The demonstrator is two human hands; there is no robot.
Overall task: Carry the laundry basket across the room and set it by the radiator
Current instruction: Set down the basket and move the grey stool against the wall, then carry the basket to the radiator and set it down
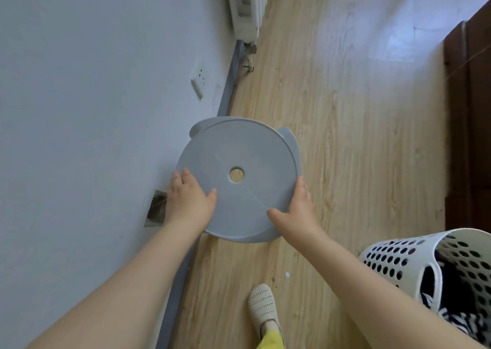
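A white perforated laundry basket (393,258) with dark and striped clothes inside stands on the floor at the lower right, untouched by either hand. The white radiator (248,6) hangs on the wall at the top, far from the basket. Between them stands a round grey plastic stool (239,152) with a hole in its seat. My left hand (190,198) grips the stool's near-left rim, thumb on the seat. My right hand (297,209) grips its near-right rim.
The pale wall (93,109) runs along the left with a socket (198,79) and a grey skirting board. A dark wooden door or cabinet (473,125) closes the right side. My slippered foot (263,305) stands on the wooden floor (345,123) below the stool.
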